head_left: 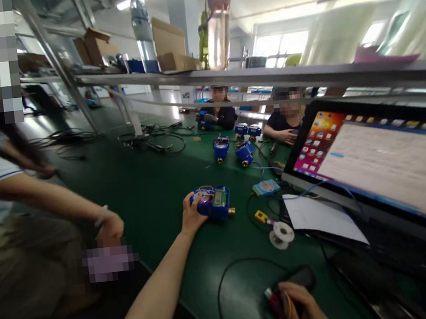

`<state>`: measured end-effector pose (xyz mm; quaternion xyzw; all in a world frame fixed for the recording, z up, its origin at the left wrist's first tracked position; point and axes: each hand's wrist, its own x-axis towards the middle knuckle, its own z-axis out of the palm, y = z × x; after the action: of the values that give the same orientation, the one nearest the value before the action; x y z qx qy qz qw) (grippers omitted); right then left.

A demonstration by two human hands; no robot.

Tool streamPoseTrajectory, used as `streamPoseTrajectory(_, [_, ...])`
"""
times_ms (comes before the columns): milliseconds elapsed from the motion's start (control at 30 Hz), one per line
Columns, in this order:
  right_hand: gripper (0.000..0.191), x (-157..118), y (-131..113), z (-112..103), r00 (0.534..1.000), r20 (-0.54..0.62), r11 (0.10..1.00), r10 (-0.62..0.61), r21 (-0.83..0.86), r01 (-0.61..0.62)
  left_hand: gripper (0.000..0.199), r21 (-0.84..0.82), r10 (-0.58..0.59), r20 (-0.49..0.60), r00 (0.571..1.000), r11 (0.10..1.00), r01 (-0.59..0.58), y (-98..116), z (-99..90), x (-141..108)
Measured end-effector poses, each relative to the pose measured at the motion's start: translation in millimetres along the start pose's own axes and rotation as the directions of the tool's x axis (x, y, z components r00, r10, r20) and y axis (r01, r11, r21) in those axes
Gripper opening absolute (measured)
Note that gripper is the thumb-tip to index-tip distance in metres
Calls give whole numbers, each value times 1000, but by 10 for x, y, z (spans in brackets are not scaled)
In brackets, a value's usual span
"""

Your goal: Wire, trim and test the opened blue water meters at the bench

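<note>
My left hand [192, 216] grips the left side of a blue meter [220, 204] on the green table. The meter has a small display, exposed wires and a brass fitting on its right. Near the front edge, my right hand [302, 305] is closed on a small connector [273, 297] with a dark red part and yellow wires. A black mouse [301, 276] lies just behind my right hand, and a black cable curves to its left.
A monitor [380, 157], white paper [321, 216], wire spool [282, 234], yellow plug [260, 217] and light-blue device [265, 188] are at right. More blue meters [221, 149] stand behind. A person's hand [110, 228] is at left; two people sit across the table.
</note>
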<state>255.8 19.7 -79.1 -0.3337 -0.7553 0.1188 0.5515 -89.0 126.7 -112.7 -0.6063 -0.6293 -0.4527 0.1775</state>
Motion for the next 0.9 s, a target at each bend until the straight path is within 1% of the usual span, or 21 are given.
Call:
streamPoseTrajectory(67, [6,-127,-59,36,999,30,999,42,16,-43,70,26,-6,-11,1000,1000,7,38,-49,-97])
streamPoseTrajectory(133, [10,-179,-83,60,997,78,998,29,57,-33,70,47,-2,-19,1000,999,2,65,-81,-159])
streamPoseTrajectory(233, [14,-184,-93,84,994,104,995,-26,98,15,73,53,15,-16,1000,998,-14,99,-123,-192])
streamPoseTrajectory(333, [12,-161,-115,99,994,103,997,-34,77,26,76,42,18,-1,1000,999,-18,129,-162,-185])
streamPoseTrajectory(467, [12,-120,-136,115,993,108,998,-50,44,46,76,26,-11,34,999,1000,11,166,-202,-165])
streamPoseTrajectory(600, [12,-86,-111,138,982,140,992,-130,9,130,76,19,-38,68,997,999,37,194,-239,-160])
streamPoseTrajectory(733, [11,-79,-62,167,960,191,977,-206,-15,213,77,20,-44,93,995,999,42,190,-263,-164])
streamPoseTrajectory(833, [14,-106,0,168,930,261,957,-259,-61,284,79,42,-33,87,996,999,29,152,-279,-153])
streamPoseTrajectory(900, [16,-134,59,157,900,317,936,-300,-83,342,86,86,-7,65,998,996,1,131,-310,-140])
